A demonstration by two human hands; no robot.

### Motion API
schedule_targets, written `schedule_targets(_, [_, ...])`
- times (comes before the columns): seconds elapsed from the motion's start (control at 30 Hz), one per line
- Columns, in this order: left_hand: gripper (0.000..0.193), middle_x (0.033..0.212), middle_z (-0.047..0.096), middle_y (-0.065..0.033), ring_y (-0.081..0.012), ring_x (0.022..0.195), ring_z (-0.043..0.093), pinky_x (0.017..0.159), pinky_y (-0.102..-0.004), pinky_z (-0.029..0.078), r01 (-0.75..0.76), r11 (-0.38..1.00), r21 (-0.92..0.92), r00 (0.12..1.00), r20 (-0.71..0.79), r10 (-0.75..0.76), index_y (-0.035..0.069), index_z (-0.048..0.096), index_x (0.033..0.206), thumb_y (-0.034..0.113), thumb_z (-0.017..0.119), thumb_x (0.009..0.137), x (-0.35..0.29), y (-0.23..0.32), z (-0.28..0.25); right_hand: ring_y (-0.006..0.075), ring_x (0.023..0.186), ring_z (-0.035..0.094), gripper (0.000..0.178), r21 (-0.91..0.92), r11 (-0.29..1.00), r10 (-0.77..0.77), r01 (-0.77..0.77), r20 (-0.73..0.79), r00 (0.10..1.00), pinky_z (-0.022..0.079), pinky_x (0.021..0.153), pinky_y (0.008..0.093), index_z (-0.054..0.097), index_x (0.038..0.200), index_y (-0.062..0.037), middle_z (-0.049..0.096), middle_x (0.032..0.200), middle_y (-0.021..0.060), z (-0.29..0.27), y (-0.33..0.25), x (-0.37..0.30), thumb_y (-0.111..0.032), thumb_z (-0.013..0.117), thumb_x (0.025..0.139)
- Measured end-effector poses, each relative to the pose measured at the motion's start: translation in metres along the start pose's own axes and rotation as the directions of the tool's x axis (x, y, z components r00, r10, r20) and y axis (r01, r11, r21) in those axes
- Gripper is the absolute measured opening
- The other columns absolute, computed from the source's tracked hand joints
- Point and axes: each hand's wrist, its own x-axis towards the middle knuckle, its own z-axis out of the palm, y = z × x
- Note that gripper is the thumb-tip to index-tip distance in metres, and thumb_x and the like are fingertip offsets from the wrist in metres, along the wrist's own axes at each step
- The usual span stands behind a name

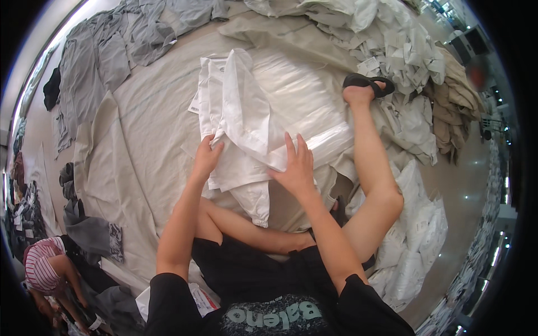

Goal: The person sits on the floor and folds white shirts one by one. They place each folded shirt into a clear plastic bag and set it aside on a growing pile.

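Observation:
A white shirt (245, 112), partly folded, lies in front of me on a beige cloth (151, 120). A tag sticks out at its left side, and a narrow sleeve-like end hangs toward my lap. Closed at the shirt's left edge, my left hand (208, 158) pinches the fabric between thumb and fingers. My right hand (296, 169) is spread over the right side of the shirt, its thumb by the fabric edge and its fingers apart. Just beyond that hand lies a spread of clear plastic bags (316, 103), partly under the shirt.
Grey garments (92, 61) lie along the far left. White garments with tags (400, 56) are heaped at the far right, beside brown ones (451, 106). Plastic-wrapped packs (412, 235) sit right of my leg. Another person in a striped top (45, 263) bends at the lower left.

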Motion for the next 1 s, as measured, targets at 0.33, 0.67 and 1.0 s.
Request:
schedule_targets(0.33, [0.039,0.114,0.077,-0.0139,-0.0208,0.084,0.076,0.072,-0.0375,0.062,0.098,0.995,0.032,0.917,0.386,-0.103,-0.003,0.067,0.132,0.016,0.070,0.097,0.003,-0.014,0.007,0.0472,0.121,0.067,0.084,0.128,0.983,0.066,-0.133,0.431,0.900,0.056,0.102,0.0500,0.044,0.161,-0.0064,0.046,0.154,0.0272,-0.055,-0.110,0.023,-0.049,0.074,0.095])
schedule_targets(0.67, [0.042,0.141,0.069,-0.0133,-0.0268,0.116,0.073,0.098,-0.0428,0.063,0.446,0.544,-0.711,0.884,0.446,-0.141,0.001,0.062,0.146,0.022,0.057,0.110,0.006,0.048,-0.065,0.0423,0.113,0.070,0.098,0.193,0.959,0.075,-0.209,0.538,0.840,0.057,0.095,0.0486,0.039,0.163,-0.0053,0.063,0.133,0.0206,0.029,-0.077,-0.041,-0.060,0.077,0.091])
schedule_targets(1.0, [0.049,0.139,0.071,-0.0192,-0.0281,0.123,0.069,0.105,-0.0383,0.052,-0.354,0.854,0.382,0.911,0.347,0.223,0.012,0.063,0.151,0.014,0.061,0.102,0.034,0.068,-0.046,0.0333,0.071,0.070,0.028,0.445,0.794,0.256,-0.414,0.374,0.892,0.054,0.068,0.0450,0.069,0.097,-0.0035,0.070,0.074,0.0132,0.062,-0.054,-0.062,-0.031,0.075,0.096])
